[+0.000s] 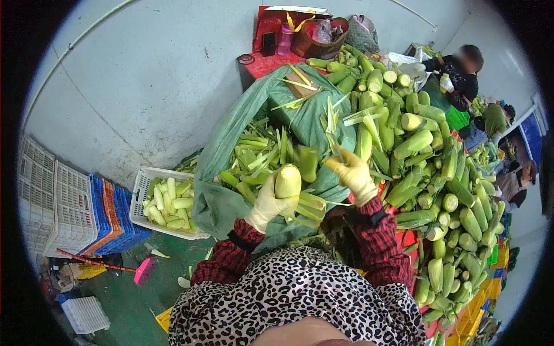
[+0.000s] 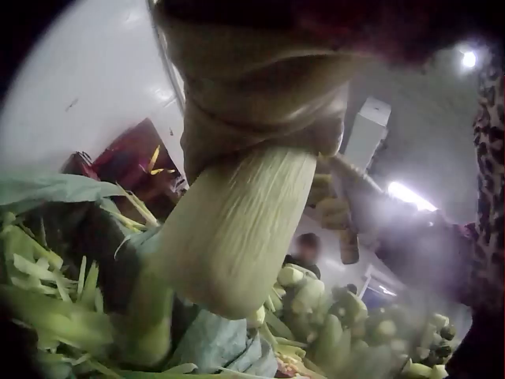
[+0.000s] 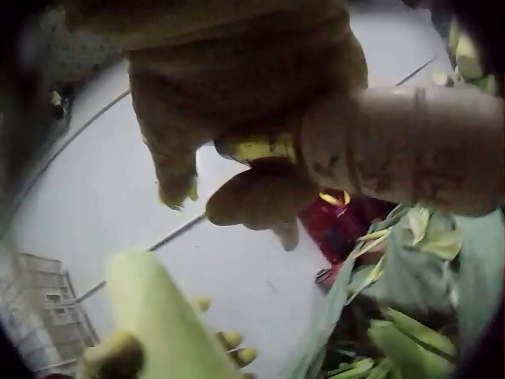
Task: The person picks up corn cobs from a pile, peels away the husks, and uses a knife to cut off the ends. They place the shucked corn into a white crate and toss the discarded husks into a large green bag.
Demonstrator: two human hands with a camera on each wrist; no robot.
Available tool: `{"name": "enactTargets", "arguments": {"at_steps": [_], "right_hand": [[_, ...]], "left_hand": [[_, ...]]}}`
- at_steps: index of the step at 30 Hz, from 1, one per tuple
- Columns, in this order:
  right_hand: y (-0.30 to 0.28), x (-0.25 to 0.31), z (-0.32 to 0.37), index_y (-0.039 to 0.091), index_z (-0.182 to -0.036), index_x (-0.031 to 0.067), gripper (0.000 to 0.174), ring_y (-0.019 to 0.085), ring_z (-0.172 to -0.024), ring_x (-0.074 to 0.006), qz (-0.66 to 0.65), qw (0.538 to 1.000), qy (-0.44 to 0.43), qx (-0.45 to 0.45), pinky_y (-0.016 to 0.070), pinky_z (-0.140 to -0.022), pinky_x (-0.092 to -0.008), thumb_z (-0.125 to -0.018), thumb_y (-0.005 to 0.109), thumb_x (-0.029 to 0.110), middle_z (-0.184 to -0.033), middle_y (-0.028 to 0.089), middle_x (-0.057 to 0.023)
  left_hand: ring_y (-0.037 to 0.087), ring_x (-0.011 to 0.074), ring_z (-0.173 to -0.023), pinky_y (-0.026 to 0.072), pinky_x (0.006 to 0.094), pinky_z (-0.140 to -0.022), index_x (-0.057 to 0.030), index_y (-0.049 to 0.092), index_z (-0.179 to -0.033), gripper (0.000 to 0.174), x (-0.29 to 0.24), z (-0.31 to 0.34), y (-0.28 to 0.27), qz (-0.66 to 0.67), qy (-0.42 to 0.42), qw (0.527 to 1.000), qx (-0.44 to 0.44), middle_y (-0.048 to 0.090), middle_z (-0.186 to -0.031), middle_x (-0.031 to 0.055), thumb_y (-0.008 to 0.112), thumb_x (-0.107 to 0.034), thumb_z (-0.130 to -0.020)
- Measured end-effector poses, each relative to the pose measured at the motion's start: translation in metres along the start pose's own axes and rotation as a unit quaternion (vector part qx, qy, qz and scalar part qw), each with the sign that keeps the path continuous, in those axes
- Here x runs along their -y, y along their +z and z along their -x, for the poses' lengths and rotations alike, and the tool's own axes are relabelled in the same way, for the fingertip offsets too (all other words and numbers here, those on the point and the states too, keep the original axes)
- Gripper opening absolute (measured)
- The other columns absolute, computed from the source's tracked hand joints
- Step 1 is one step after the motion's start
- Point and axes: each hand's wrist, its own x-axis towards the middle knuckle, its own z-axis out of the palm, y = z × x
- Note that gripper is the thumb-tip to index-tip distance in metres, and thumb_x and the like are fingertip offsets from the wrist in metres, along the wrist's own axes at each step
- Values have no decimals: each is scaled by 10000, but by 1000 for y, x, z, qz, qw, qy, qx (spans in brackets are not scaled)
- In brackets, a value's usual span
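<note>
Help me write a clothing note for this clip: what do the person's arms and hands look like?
Pale yellow gloves cover the left hand and the right hand, loose and wrinkled at the left wrist. The sleeves are red and black in a broken, stripe-like pattern, with a dark band near the right wrist.

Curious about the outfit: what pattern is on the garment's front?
The garment has dark leopard spots on a pale ground, clearest in the head view.
</note>
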Motion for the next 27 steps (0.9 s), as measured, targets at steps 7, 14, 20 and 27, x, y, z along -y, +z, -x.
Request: {"name": "enactTargets", "arguments": {"at_steps": [7, 14, 20, 27], "right_hand": [[42, 3, 55, 504, -1365, 86, 847, 613, -1088, -191, 41, 977, -208, -5, 467, -945, -321, -670, 840, 433, -1194, 637, -124], [-8, -83, 184, 580, -1273, 55, 661, 634, -991, -154, -58, 962, -79, -256, 488, -899, -305, -699, 800, 300, -1100, 675, -105], [4, -162, 339, 584, -1277, 50, 702, 638, -880, -108, -88, 823, 163, -536, 514, -837, -269, -643, 838, 211, -1000, 693, -63], [34, -256, 412, 662, -1134, 55, 681, 666, -960, -327, 15, 760, 508, -405, 513, -855, -378, -681, 723, 560, -984, 698, -188]], "left_hand": [[548, 198, -1148, 437, 353, -995, -25, 406, -1377, 870, -14, -11, 39, -88, 44, 990, 106, 557, -1264, 106, 859, -187, -651], [344, 290, -1373, 308, 402, -1118, -58, 176, -1520, 1043, -35, -12, 110, -22, -29, 954, 297, 339, -1484, 209, 806, -133, -693], [484, 276, -1253, 419, 386, -1032, -68, 320, -1475, 787, 7, -26, 103, -37, -177, 916, 357, 479, -1375, 187, 737, -89, -807], [550, 226, -1164, 431, 342, -1009, -62, 402, -1432, 653, 42, -21, 132, -56, -209, 869, 445, 548, -1301, 160, 703, -96, -853]]}}
